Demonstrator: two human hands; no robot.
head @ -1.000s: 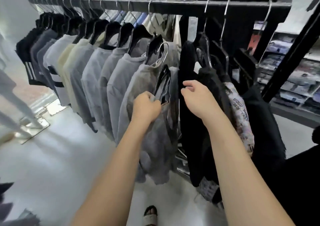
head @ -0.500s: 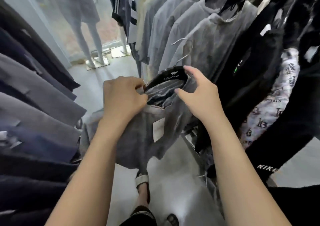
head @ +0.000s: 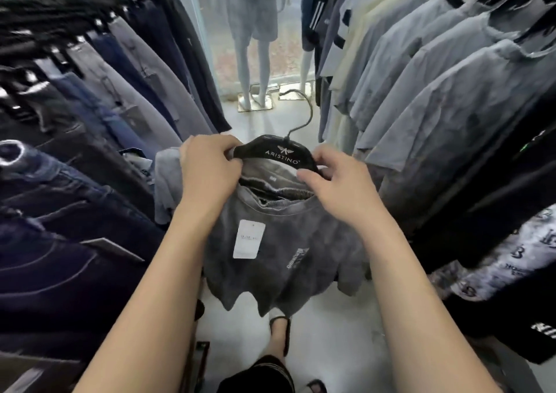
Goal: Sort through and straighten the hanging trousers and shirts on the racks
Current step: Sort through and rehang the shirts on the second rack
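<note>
Standing in narrow shop aisle, pale floor (head: 331,332) underfoot, 2 mannequins (head: 252,46) by glass at far end.

Head view, sole view available. Noting hanging trousers (head: 90,121) packed along left rack and hanging shirts (head: 421,76) along right rack. Holding grey T-shirt (head: 279,251) on black hanger (head: 278,153) mid-aisle between the 2 racks, off any rail, leaving wire hook (head: 304,112) pointing up in free air. Curling left hand (head: 210,170) over left hanger end, pinching shirt shoulder there. Pinching collar against right hanger end with thumb and fingers of right hand (head: 340,188). Seeing neckline sagging below hanger bar and white price tag (head: 249,239) dangling on chest.

Judging risks from here:
1. Losing neckline off 1 hanger end through loosening either pinch while pulling sideways, dropping shirt to floor.
2. Stretching collar by tugging both ends apart too hard.
3. Snagging hook on neighbouring shirts when lifting back toward right rack, dragging them crooked.
4. Trapping tag inside collar while smoothing.
</note>
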